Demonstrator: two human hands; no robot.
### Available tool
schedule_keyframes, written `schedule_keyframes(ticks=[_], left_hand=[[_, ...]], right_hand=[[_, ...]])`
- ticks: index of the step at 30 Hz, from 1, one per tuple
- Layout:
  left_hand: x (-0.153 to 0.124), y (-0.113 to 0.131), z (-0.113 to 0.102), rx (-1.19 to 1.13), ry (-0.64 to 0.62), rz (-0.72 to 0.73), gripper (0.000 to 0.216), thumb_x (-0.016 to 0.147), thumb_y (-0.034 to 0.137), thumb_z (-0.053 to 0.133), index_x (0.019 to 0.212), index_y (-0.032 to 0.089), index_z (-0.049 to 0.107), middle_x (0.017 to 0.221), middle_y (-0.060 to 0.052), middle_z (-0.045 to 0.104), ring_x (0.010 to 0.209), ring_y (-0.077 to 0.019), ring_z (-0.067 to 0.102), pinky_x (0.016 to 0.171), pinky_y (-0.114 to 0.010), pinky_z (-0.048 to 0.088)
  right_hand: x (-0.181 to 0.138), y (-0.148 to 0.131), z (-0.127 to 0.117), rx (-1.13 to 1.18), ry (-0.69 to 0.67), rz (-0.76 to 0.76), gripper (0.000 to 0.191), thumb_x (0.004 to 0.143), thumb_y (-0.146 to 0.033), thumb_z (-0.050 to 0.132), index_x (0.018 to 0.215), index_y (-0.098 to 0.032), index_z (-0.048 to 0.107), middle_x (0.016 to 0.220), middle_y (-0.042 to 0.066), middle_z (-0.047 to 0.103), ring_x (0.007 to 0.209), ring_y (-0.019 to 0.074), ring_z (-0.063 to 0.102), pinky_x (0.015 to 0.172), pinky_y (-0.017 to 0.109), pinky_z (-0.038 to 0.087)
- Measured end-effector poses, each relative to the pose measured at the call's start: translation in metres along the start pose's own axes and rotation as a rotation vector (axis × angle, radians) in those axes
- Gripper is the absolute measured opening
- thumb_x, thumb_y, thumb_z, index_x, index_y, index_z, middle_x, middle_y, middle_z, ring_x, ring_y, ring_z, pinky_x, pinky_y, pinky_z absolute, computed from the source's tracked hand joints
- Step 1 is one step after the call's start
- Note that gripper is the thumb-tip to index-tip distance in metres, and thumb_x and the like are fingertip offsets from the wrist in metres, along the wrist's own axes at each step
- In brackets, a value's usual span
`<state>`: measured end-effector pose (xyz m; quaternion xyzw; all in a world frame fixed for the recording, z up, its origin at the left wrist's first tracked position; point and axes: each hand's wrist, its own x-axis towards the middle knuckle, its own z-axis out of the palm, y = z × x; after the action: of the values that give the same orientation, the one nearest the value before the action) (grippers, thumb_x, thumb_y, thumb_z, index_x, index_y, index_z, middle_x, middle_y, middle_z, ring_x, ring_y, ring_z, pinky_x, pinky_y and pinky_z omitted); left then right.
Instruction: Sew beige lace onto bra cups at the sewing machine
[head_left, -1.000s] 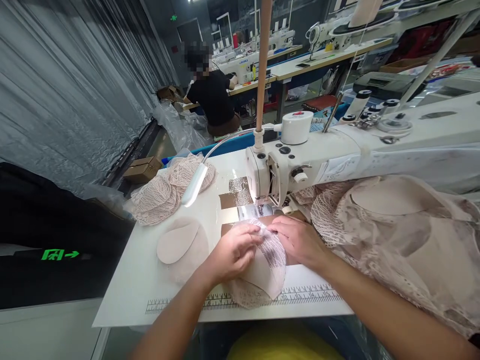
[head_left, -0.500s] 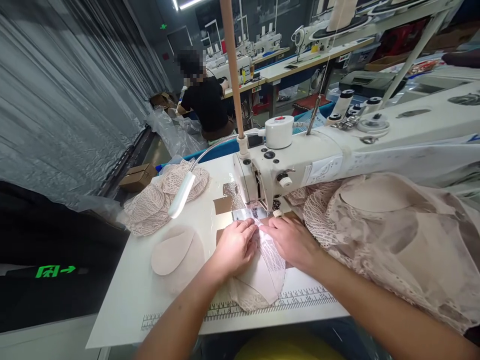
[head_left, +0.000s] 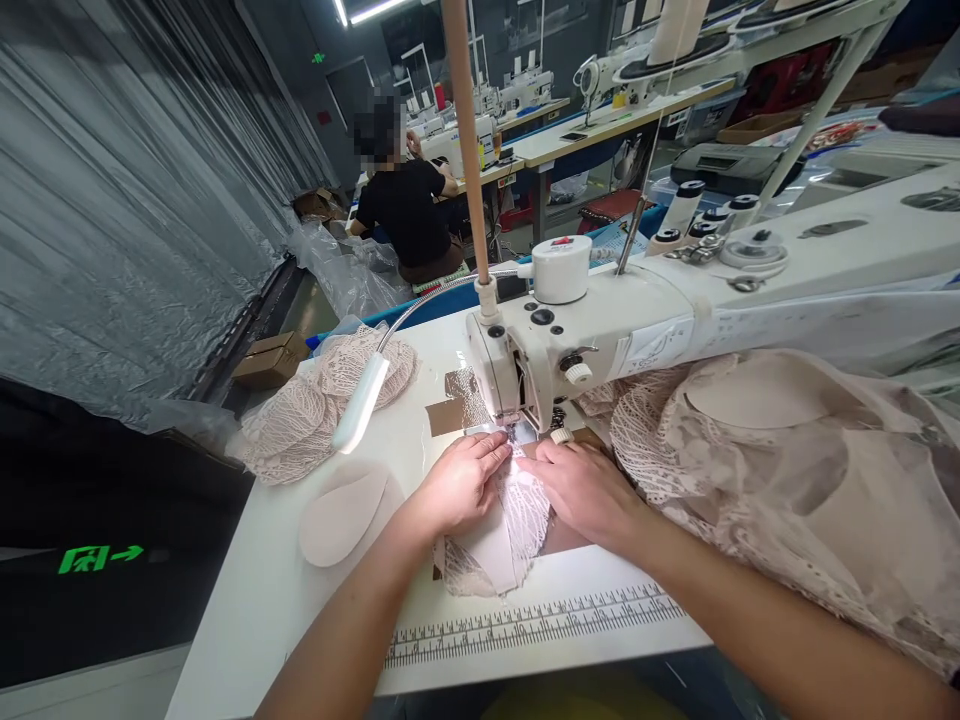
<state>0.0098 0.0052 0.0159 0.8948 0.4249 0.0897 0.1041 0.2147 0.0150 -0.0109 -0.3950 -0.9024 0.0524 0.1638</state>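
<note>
Clock directions are taken from the piece being worked, with twelve pointing away from the person. Furthest left at ten o'clock, beyond the white tabletop (head_left: 232, 590), sits a brown cardboard box (head_left: 271, 360); its contents do not show. Also at ten, on the tabletop, lies a stack of pale-pink lace cups (head_left: 289, 425), partly covered by the lit white bar lamp (head_left: 361, 405). At nine rests a smooth beige oval pad (head_left: 346, 518) on sheer fabric.

The left hand (head_left: 466, 482), at eleven, lays its fingertips on the upper end of a teardrop-shaped beige piece with a lace panel (head_left: 504, 545), which lies flat just in front of the needle area of the white sewing machine (head_left: 487, 365) at twelve. The right hand (head_left: 589, 490), at two, has its forefinger on the lace, the other fingers bent. Whether either hand pinches the fabric or only presses it, I cannot tell.

At one o'clock, behind the machine, stand white thread cones with black tops (head_left: 684, 208), and further off, a shallow brown cardboard box (head_left: 765, 124), its contents too small to make out. At three spreads a heap of beige mesh and lace (head_left: 795, 480).
</note>
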Motion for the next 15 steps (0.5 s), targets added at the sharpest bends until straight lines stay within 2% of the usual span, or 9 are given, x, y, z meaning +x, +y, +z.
schedule_keyframes(ticks=[5, 9, 15], left_hand=[[-0.012, 0.026, -0.007, 0.038, 0.073, -0.074, 0.041, 0.081, 0.005, 0.039, 0.116, 0.016, 0.057, 0.125, -0.011, 0.056, 0.114, -0.0238, 0.05, 0.097, -0.044, 0.04], [-0.023, 0.048, -0.008, -0.029, 0.059, -0.127, 0.031, 0.079, 0.016, 0.051, 0.109, 0.018, 0.059, 0.111, -0.009, 0.061, 0.102, -0.0244, 0.052, 0.092, -0.043, 0.042], [-0.034, 0.039, -0.009, -0.051, -0.004, -0.089, 0.038, 0.069, 0.005, 0.049, 0.102, 0.02, 0.06, 0.109, -0.007, 0.06, 0.099, -0.023, 0.053, 0.09, -0.039, 0.041]], right_hand=[[-0.002, 0.006, 0.002, 0.174, 0.089, 0.038, 0.033, 0.087, -0.009, 0.04, 0.099, -0.017, 0.069, 0.084, 0.006, 0.065, 0.075, 0.0157, 0.059, 0.07, 0.025, 0.047], [-0.003, 0.006, -0.001, 0.217, 0.085, 0.062, 0.032, 0.084, -0.008, 0.042, 0.096, -0.017, 0.07, 0.089, 0.006, 0.068, 0.079, 0.0165, 0.062, 0.074, 0.027, 0.05], [-0.003, 0.007, 0.001, 0.25, 0.112, 0.048, 0.033, 0.081, -0.007, 0.041, 0.094, -0.016, 0.07, 0.09, 0.006, 0.068, 0.078, 0.0163, 0.062, 0.072, 0.027, 0.05]])
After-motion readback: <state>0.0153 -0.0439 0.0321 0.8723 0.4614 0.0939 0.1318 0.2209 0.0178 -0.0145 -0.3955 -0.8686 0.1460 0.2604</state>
